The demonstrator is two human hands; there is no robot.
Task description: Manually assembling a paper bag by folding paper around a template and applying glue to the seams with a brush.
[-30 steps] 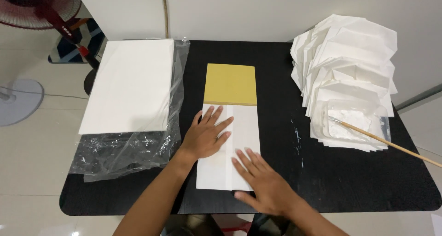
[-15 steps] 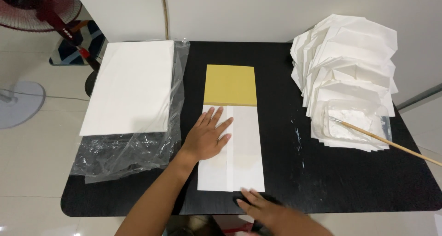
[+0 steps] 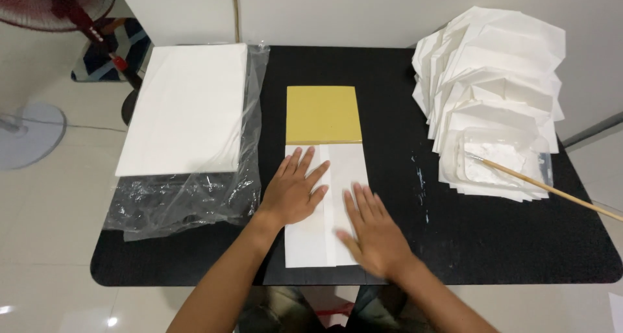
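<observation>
The folded white sheet (image 3: 324, 203) lies on the black surface (image 3: 389, 67), its long axis running away from the person, its far end touching the yellow card (image 3: 322, 114). It is pressed flat by both hands: left hand (image 3: 293, 190) and right hand (image 3: 373, 232), fingers spread, nothing gripped.

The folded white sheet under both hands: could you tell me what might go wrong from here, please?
1. Both hands, left hand and right hand, press flat on the folded white sheet, whose near edge reaches the black table's front rim; a push could slide it off.
2. The sheet overlaps the yellow board; smoothing may shift them out of line.
3. A paste tray with a long wooden brush sits to the right; a stray elbow might knock it.
</observation>
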